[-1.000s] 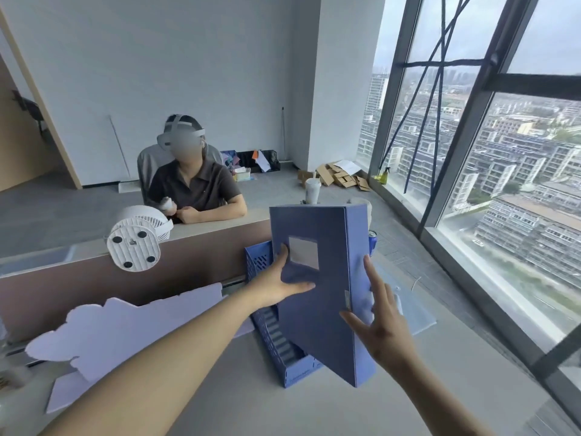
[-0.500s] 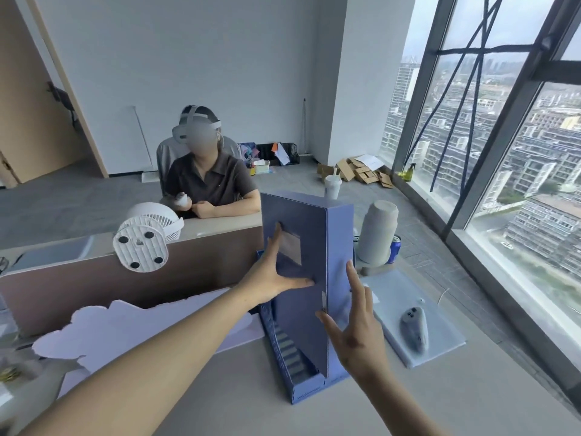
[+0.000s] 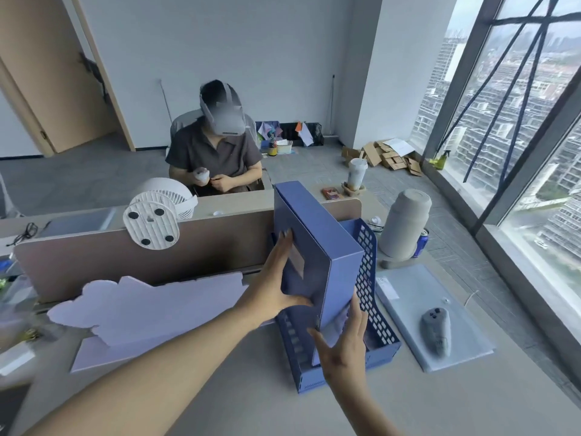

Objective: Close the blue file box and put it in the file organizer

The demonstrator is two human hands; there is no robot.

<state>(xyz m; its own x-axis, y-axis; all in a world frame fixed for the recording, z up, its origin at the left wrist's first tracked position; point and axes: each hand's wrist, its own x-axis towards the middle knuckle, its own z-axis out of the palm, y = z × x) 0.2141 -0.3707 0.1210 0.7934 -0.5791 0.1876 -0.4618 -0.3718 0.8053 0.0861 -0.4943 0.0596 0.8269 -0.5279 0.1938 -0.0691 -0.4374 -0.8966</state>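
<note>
Blue file box [image 3: 317, 253]: closed, upright with a slight tilt, its lower end down inside the blue file organizer [image 3: 371, 309] on the desk [image 3: 235, 401].

Left hand [image 3: 276, 287]: spread flat against the box's broad left face, fingers pointing up beside the pale label window, thumb hooked under toward the front edge. Holds by pressure, not a closed fist.

Right hand [image 3: 345, 344]: open, fingers extended, palm against the box's narrow front spine at its bottom corner, reaching into the organizer's low front. Between the two hands the box is pinched at its lower front.

Edges: the box's right face stands close to the organizer's perforated right wall, a narrow gap showing. Slotted organizer floor lies bare to the box's left. Whether the box's bottom touches the floor, cannot tell. The box's top rises well above the organizer walls and the desk partition [image 3: 141, 256].

Room around: a pale lilac cut-out board [image 3: 151, 306] lies just left of the organizer, nearly touching. To the right, a light mat [image 3: 405, 297] carries a grey controller [image 3: 437, 333], near but apart. A grey jug [image 3: 405, 225] stands behind the mat. A white fan [image 3: 157, 215] is clipped to the partition top; a seated person [image 3: 217, 158] in a headset is beyond it.
</note>
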